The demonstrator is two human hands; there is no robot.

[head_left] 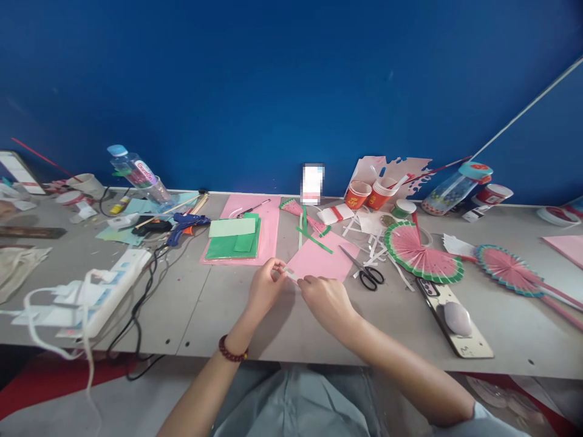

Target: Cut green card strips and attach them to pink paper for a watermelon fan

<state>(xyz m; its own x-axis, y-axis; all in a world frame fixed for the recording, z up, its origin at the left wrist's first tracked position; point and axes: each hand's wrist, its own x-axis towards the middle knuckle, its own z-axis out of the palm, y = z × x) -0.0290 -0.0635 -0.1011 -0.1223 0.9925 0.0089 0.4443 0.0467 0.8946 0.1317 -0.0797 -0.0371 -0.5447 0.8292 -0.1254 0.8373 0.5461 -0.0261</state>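
Head view, centre of the frame: the left hand (265,286) and right hand (325,298) meet, both pinching a small white strip (290,274) between fingertips, just at the near edge of a pink paper sheet (319,262). Black scissors (367,271) lie right of the sheet. Farther right sits a watermelon paper fan (419,254); to the left, green paper sheets (233,243) and a blue glue gun (186,223).
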